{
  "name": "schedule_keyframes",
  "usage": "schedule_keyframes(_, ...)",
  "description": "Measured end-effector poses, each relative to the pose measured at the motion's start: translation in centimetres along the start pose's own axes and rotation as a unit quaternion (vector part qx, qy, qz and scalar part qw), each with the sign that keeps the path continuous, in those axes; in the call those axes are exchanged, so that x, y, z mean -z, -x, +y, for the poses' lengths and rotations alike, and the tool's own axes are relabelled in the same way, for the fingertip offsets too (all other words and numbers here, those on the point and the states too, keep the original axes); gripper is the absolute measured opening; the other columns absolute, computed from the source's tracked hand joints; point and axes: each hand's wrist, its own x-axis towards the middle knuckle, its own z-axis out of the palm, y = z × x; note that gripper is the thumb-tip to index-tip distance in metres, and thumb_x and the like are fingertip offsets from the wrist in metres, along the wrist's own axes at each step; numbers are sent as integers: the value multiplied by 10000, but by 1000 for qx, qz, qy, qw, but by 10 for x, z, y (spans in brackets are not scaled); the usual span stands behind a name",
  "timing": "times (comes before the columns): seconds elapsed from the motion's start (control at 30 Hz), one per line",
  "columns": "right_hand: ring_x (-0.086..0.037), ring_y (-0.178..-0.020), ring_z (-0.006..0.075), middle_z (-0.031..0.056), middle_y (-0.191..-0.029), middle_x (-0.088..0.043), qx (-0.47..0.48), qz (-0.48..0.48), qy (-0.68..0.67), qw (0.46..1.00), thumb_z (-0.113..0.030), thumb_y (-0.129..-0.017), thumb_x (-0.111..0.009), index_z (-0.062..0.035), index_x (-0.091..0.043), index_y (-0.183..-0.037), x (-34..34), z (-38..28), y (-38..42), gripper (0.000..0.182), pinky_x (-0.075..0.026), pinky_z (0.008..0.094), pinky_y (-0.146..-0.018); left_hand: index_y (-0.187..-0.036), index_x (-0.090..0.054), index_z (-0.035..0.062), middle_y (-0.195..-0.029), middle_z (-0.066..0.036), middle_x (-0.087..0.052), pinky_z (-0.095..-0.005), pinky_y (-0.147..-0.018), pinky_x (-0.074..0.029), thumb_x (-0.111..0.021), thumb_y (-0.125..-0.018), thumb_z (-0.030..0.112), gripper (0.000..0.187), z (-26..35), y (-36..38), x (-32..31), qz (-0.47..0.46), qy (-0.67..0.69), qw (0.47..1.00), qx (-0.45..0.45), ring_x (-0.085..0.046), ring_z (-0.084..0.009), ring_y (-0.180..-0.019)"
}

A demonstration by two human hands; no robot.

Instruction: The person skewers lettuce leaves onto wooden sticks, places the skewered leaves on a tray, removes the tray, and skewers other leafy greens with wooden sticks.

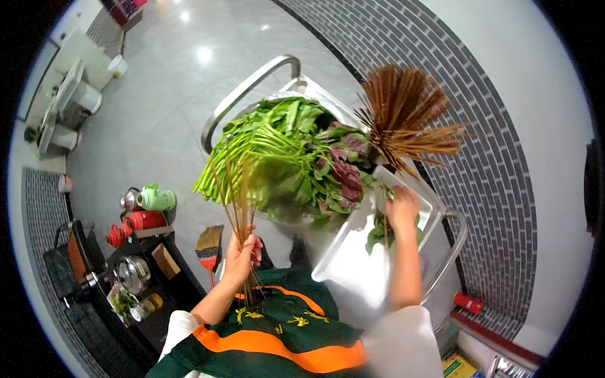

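Observation:
My left hand is closed around a bundle of thin bamboo skewers, held upright in front of the apron. My right hand reaches over a white tray, fingers pinched on leafy greens whose leaves hang into the tray; part of them is hidden by the hand. Beyond both hands lies a large heap of leafy vegetables, with long green stems on the left. Purple-red leaves make up its right side. At the heap's right stands a thick bunch of brown sticks, fanned out.
The heap and tray rest on a cart with a curved metal handle and another rail. At left are a green thermos, a red thermos and a kettle. A brush lies near my left hand. A brick-patterned wall runs along the right.

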Motion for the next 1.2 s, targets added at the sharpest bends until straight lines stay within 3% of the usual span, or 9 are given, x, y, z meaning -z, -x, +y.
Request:
schedule_keyframes(0.03,-556,-878,256,106,-896,-590,-67,-37,-54,996,-147,-698,-591,-66,-589,-937,18,-40,-10,252,-436,346,-748,-1101,-378,68,-696,-39,-494,-193,-433,-380,-425,-881,161,243,-8,-3,3,11,8,1000,-1,-463,-79,-511)
schedule_keyframes(0.1,-546,-773,254,86,-855,-579,56,6,-369,928,-143,-711,-610,-76,-588,-874,34,-110,-31,177,-431,360,-704,-1083,-401,46,-695,-40,-494,-198,-445,-392,-420,-883,151,226,-19,-8,6,18,24,999,-28,-476,-90,-518)
schedule_keyframes(0.2,-477,-863,234,58,-887,-545,273,99,-335,896,-127,-680,-636,-74,-581,-874,9,-184,-67,208,-383,346,-741,-1034,-427,25,-679,-48,-508,-199,-451,-393,-425,-879,129,187,-7,-8,8,60,51,996,-32,-467,-93,-483)
schedule_keyframes(0.37,-462,-823,218,43,-813,-500,348,75,-217,909,-134,-631,-668,-82,-581,-813,-35,-224,-103,209,-364,364,-709,-977,-450,23,-664,-47,-523,-187,-419,-350,-463,-862,128,156,5,-14,24,99,19,993,-60,-427,-71,-445)
schedule_keyframes(0.43,-533,-737,208,55,-768,-575,284,59,-346,892,-115,-683,-637,-73,-623,-812,-41,-219,-110,136,-412,331,-671,-954,-458,27,-671,-34,-523,-178,-405,-316,-494,-845,137,159,11,-18,25,102,21,992,-70,-406,-48,-455)
schedule_keyframes(0.5,-533,-628,118,33,-729,-602,96,-91,-604,786,-127,-758,-595,-69,-629,-932,-23,-218,-109,187,-421,250,-572,-936,-479,26,-675,-19,-525,-176,-420,-313,-515,-830,135,157,16,-25,19,123,-8,987,-102,-402,-29,-479)
schedule_keyframes(0.73,-313,-503,15,2,-733,-584,3,-235,-711,663,-188,-844,-507,3,-576,-1000,4,-202,-120,256,-243,162,-454,-954,-534,-7,-728,-15,-564,-225,-610,-429,-536,-815,124,191,25,-47,-3,99,1,985,-143,-537,-89,-654)
schedule_keyframes(0.97,-286,-457,22,73,-816,-622,-58,-286,-790,540,-192,-846,-502,-1,-585,-940,9,-196,-125,229,-235,160,-430,-896,-520,-2,-743,-30,-555,-205,-538,-400,-555,-806,120,156,15,-59,-9,111,-23,975,-192,-503,-77,-616)
schedule_keyframes(1.2,-274,-445,21,90,-843,-619,-58,-299,-789,533,-194,-846,-502,0,-586,-899,14,-197,-125,219,-229,163,-421,-921,-555,1,-679,-37,-583,-234,-601,-432,-549,-804,127,172,15,-61,-12,129,-23,973,-189,-541,-90,-637)
